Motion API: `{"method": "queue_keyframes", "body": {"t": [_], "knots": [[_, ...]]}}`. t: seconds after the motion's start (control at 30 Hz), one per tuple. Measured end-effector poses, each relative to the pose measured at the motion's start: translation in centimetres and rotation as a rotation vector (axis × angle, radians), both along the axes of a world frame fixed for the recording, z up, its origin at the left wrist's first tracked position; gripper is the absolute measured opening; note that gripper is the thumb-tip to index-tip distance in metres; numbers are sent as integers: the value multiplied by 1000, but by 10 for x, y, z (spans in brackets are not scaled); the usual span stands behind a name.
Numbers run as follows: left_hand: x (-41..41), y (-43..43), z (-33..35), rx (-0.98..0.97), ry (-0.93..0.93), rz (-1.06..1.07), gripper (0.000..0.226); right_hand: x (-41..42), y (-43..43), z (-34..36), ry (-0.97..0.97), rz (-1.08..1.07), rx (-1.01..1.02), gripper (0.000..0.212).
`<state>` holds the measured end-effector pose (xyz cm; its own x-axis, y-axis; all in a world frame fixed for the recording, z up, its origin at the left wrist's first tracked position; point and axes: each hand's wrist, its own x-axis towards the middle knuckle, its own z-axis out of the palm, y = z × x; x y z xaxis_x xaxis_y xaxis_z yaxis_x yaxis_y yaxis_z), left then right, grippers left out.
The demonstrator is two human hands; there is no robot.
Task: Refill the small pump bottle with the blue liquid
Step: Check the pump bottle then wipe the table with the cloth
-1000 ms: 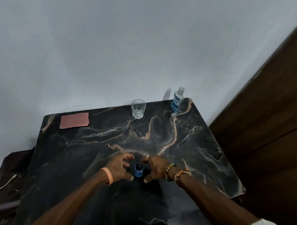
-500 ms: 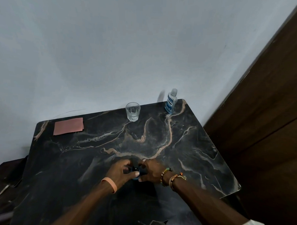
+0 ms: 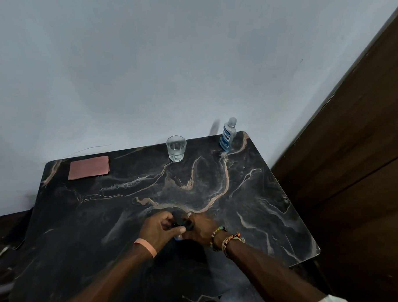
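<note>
Left hand: my left hand [image 3: 161, 228] sat near the middle of the table, fingers curled in tight around the small pump bottle, thumb laid across toward the other hand.
Right hand: my right hand [image 3: 201, 229] pressed in from the other side, fingers closed on the same bottle, knuckles touching the left hand.
Small pump bottle: the small pump bottle [image 3: 179, 237] was squeezed between both hands; I could see only a sliver of blue low down and a dark bit of the top, the rest hidden. Whether its base touched the table, I could not tell.
Blue liquid bottle: the blue liquid bottle [image 3: 227, 138] stood upright at the far right corner of the table, cap on, well apart from my hands.
Glass: a clear glass [image 3: 176, 148] stood at the far edge, left of the blue liquid bottle, with clear liquid in it.
Pink card: a flat pink card [image 3: 89, 167] lay at the far left corner.
Table: the dark marble table [image 3: 248, 198] carried all of it, set against a pale wall.
Wrists: a peach wristband [image 3: 146, 247] on my left, beaded bracelets [image 3: 225, 240] on my right.
</note>
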<state>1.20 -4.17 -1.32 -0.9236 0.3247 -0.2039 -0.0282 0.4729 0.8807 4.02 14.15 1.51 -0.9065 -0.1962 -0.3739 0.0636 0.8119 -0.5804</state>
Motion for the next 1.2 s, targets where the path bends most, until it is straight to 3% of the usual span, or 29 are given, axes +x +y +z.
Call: {"method": "queue_keyframes", "body": {"t": [0.17,0.4,0.67,0.8,0.87,1.0,1.2], "knots": [[1,-3,-6,-17,-17,12,42,-1,-1,-3,8,30,24,47],[-2,0,-6,-29,11,37,48,-3,-3,1,15,44,70,30],[0,-2,-11,-40,37,33,42,-2,-3,0,8,28,52,34],[-1,-3,-12,-37,26,-31,38,-2,1,-5,23,10,76,24],[0,-3,-11,-36,31,-30,40,-1,3,-6,12,-17,85,28],[3,0,-5,-32,36,2,40,3,2,-8,-57,2,83,59],[0,-1,-5,5,5,20,38,2,-1,-8,-66,-23,29,49]]}}
